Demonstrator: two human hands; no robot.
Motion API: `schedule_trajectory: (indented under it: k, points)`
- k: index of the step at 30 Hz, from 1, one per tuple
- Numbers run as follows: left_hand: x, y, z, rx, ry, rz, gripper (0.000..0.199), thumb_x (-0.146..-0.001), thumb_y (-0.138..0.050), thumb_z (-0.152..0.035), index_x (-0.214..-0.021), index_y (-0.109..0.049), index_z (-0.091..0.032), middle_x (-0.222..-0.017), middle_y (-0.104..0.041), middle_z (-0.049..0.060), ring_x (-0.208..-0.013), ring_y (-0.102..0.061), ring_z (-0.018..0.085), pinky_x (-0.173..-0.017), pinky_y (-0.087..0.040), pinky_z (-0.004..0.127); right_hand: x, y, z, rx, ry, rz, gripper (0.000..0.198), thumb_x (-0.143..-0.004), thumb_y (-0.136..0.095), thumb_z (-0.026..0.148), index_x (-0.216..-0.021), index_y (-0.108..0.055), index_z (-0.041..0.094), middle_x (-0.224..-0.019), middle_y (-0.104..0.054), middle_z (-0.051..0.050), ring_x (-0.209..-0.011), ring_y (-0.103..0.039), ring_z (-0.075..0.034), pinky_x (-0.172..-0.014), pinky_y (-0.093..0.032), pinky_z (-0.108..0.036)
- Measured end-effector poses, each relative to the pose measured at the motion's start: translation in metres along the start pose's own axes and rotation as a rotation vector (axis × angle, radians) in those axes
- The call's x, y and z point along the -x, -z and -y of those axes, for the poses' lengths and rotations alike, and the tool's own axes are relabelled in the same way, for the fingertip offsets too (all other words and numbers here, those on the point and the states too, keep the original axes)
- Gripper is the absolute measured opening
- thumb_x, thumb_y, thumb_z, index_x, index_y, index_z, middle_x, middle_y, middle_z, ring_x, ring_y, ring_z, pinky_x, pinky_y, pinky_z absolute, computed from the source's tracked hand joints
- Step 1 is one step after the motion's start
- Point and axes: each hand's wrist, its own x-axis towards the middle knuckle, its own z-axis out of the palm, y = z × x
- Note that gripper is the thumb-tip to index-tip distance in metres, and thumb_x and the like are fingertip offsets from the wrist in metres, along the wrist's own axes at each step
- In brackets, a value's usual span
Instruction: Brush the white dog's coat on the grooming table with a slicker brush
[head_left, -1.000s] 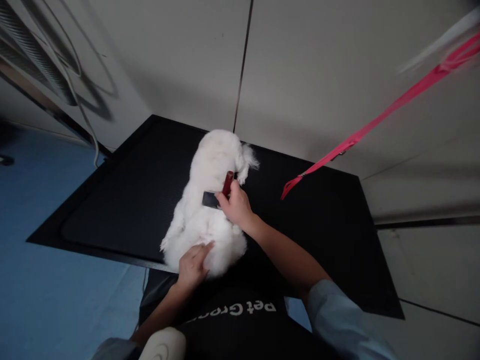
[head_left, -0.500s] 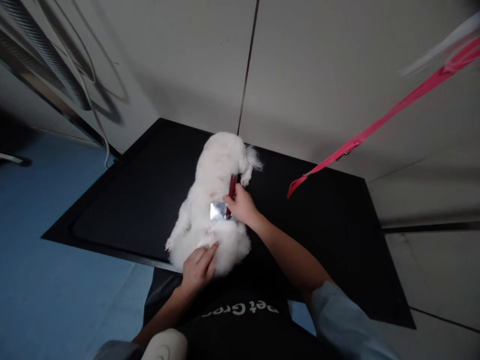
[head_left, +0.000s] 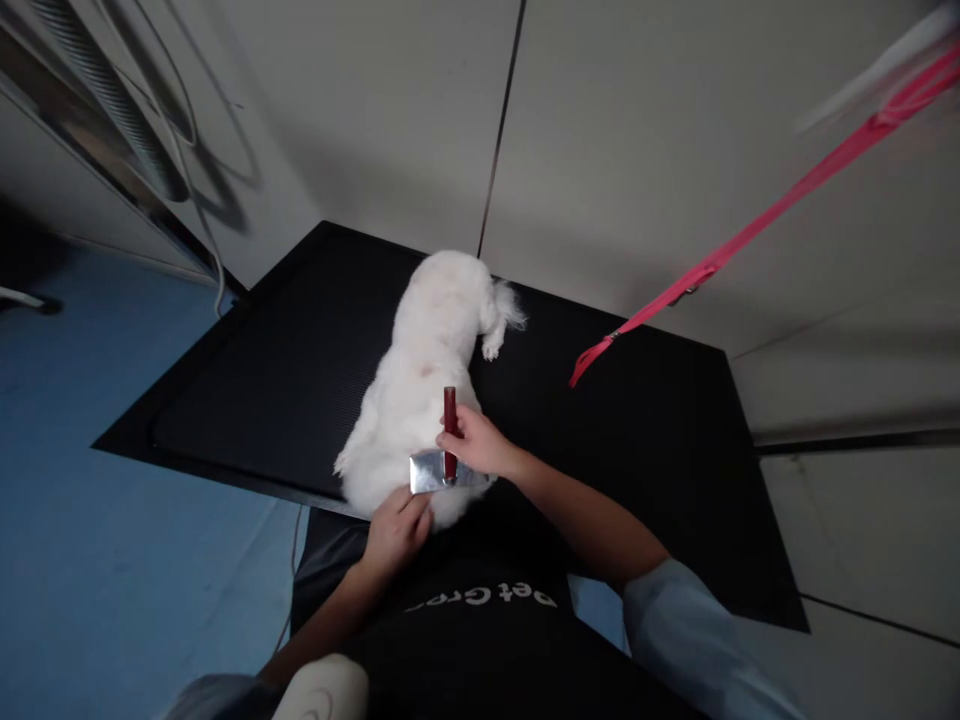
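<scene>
A white, fluffy dog (head_left: 431, 330) lies on the black grooming table (head_left: 637, 470), its near end at the edge by my apron. My right hand (head_left: 480, 440) is closed around the dark red handle of a slicker brush (head_left: 427, 473), whose shiny metal back faces up over the fur at the dog's near end. Just left of the brush head, my left hand (head_left: 396, 530) has its fingers curled against the dog's fur at the table edge. The brush's bristles are hidden underneath, and so are some left fingertips.
A pink strap (head_left: 690, 285) hangs from the upper right over the table. A grey ribbed hose (head_left: 112, 95) and a pale cable (head_left: 202, 215) are at the upper left, by the wall (head_left: 390, 110). My black apron (head_left: 480, 640) touches the table's near side.
My right hand has brought the brush toward me, from the dog's back down to the fur beside my left hand. The left hand's fingers have curled in more.
</scene>
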Motion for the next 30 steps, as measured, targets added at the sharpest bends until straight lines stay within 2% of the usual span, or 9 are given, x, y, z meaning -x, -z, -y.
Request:
schedule_trajectory:
  k: [1,5,9,14,19,23,25,28,30]
  points:
    - [0.002,-0.003,0.000,0.026,-0.006,0.006,0.023,-0.093,-0.046,-0.018,-0.103,-0.066,-0.014,-0.077,-0.066,0.007,-0.070,-0.062,0.017,-0.065,-0.053,0.027,0.003,-0.003,0.000,-0.004,-0.027,0.003,0.019,-0.078,-0.062,0.029,-0.091,-0.053,0.019,-0.073,-0.060,0.002,-0.066,-0.059,-0.014,-0.064,-0.050,-0.027]
    - [0.007,-0.013,0.000,0.083,0.004,0.031,0.027,-0.094,-0.043,-0.018,-0.110,-0.064,-0.014,-0.079,-0.069,0.007,-0.070,-0.065,0.017,-0.066,-0.055,0.028,0.012,-0.010,0.001,-0.003,0.006,-0.229,0.021,-0.082,-0.060,0.032,-0.099,-0.053,0.021,-0.084,-0.063,-0.001,-0.075,-0.062,-0.017,-0.071,-0.051,-0.030]
    - [0.012,-0.019,0.001,0.132,-0.061,0.034,0.024,-0.093,-0.043,-0.017,-0.103,-0.065,-0.014,-0.077,-0.070,0.006,-0.070,-0.066,0.018,-0.066,-0.055,0.028,0.010,-0.004,0.003,0.009,0.008,-0.039,0.020,-0.076,-0.066,0.031,-0.090,-0.056,0.021,-0.073,-0.061,0.001,-0.068,-0.060,-0.016,-0.066,-0.051,-0.029]
    - [0.015,-0.017,0.004,0.146,-0.064,0.102,0.027,-0.091,-0.043,-0.014,-0.108,-0.064,-0.013,-0.076,-0.069,0.006,-0.068,-0.065,0.017,-0.064,-0.055,0.027,0.009,0.004,-0.005,-0.075,-0.024,-0.362,0.020,-0.080,-0.060,0.030,-0.097,-0.055,0.021,-0.078,-0.062,0.000,-0.073,-0.062,-0.016,-0.067,-0.051,-0.028]
    - [0.018,-0.018,0.007,0.151,-0.092,0.123,0.027,-0.089,-0.043,-0.013,-0.106,-0.064,-0.014,-0.077,-0.069,0.006,-0.068,-0.066,0.017,-0.064,-0.055,0.026,0.016,-0.002,-0.011,-0.130,-0.017,-0.218,0.019,-0.077,-0.062,0.030,-0.093,-0.055,0.022,-0.071,-0.060,0.002,-0.067,-0.060,-0.016,-0.063,-0.050,-0.028]
    - [0.024,-0.020,0.014,0.163,-0.076,0.185,0.028,-0.088,-0.044,-0.014,-0.107,-0.064,-0.017,-0.082,-0.071,0.007,-0.073,-0.068,0.018,-0.066,-0.056,0.027,0.008,0.016,-0.008,-0.075,-0.076,-0.574,0.017,-0.082,-0.055,0.031,-0.096,-0.051,0.021,-0.079,-0.061,0.000,-0.075,-0.061,-0.018,-0.070,-0.050,-0.030]
    - [0.026,-0.022,0.016,0.177,-0.076,0.204,0.027,-0.087,-0.044,-0.014,-0.104,-0.065,-0.017,-0.081,-0.071,0.006,-0.072,-0.067,0.017,-0.066,-0.056,0.026,0.010,0.016,-0.008,-0.068,-0.012,-0.486,0.019,-0.082,-0.057,0.031,-0.097,-0.052,0.022,-0.083,-0.062,-0.001,-0.076,-0.061,-0.017,-0.071,-0.050,-0.030]
    - [0.027,-0.025,0.019,0.173,-0.086,0.188,0.025,-0.088,-0.044,-0.015,-0.102,-0.065,-0.016,-0.079,-0.070,0.007,-0.072,-0.067,0.018,-0.066,-0.056,0.027,0.011,0.011,-0.011,-0.041,-0.004,-0.098,0.017,-0.077,-0.064,0.029,-0.089,-0.054,0.021,-0.076,-0.061,0.001,-0.069,-0.060,-0.016,-0.066,-0.050,-0.029]
    - [0.028,-0.026,0.020,0.169,-0.094,0.190,0.027,-0.088,-0.043,-0.015,-0.103,-0.064,-0.016,-0.080,-0.070,0.007,-0.073,-0.067,0.018,-0.067,-0.056,0.028,0.006,0.017,-0.012,0.018,-0.097,-0.196,0.016,-0.079,-0.063,0.029,-0.087,-0.053,0.021,-0.075,-0.061,0.000,-0.069,-0.060,-0.016,-0.067,-0.049,-0.030]
